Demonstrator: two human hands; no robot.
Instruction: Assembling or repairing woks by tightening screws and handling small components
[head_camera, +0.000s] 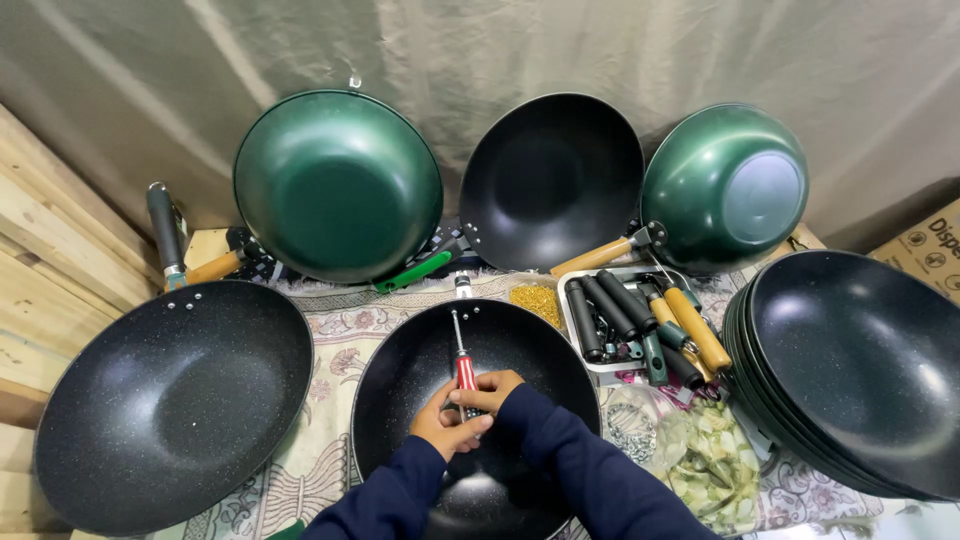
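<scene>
At far left we see a speckled black wok (175, 400) lying on the patterned tablecloth (335, 330), with a green wok (338, 185) propped against the curtain behind it. In the middle, over a black wok (400, 385), our left hand (443, 425) and right hand (492, 390) are both curled tight around the red-and-black handle of a screwdriver (461, 355), its shaft pointing at the far rim. To the right sit a tray of handles (640, 320) and a stack of black woks (850, 370)
</scene>
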